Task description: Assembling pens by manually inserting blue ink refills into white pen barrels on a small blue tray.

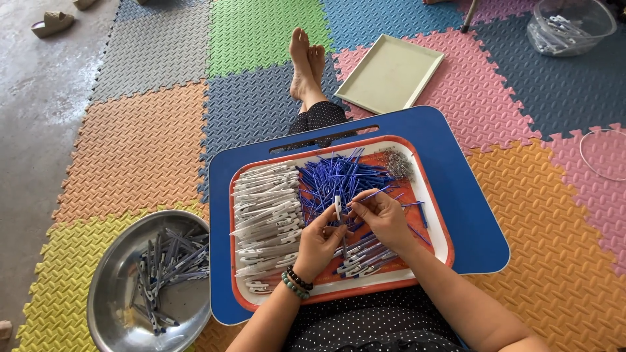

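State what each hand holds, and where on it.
Left hand pinches a white pen barrel at its lower end; right hand holds a blue refill near one end.

Colourful interlocking foam mats (163, 140) cover a grey concrete floor (39, 111) in daylight.

Around the one blue lap board (456, 195): one orange-rimmed tray (435, 221) on it, one green tray (391, 73) beyond it, one metal bowl (111, 287) left of it, one clear tub (570, 26) far beyond it to the right, one wire ring (603, 154) to its right. Two hands work above it; the pen parts are too many to count.
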